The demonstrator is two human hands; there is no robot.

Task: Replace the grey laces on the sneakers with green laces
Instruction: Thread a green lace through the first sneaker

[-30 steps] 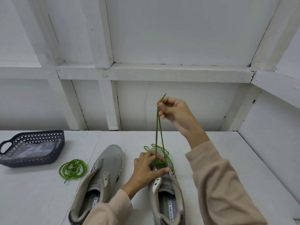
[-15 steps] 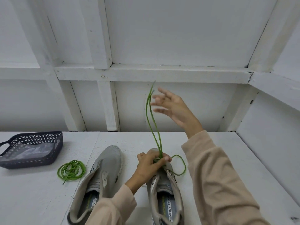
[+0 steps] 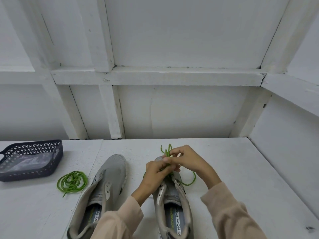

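Two grey sneakers stand on the white table, toes pointing away from me. The left sneaker [image 3: 107,183] has no lace in its eyelets. Over the toe end of the right sneaker [image 3: 172,200] both hands meet. My left hand [image 3: 155,171] pinches the green lace [image 3: 191,180] at the lowest eyelets. My right hand [image 3: 184,161] pinches the lace's ends just above, with short loops sticking up past its fingers. A slack loop of the lace lies to the right of the shoe. A second green lace [image 3: 72,181] lies coiled left of the left sneaker.
A dark blue perforated basket [image 3: 31,161] holding a clear plastic bag sits at the far left of the table. White panelled walls close the table in at the back and on the right.
My right hand has come down from high above the shoe to meet my left hand at the toe end. The lace, stretched upward before, now lies slack beside the shoe.
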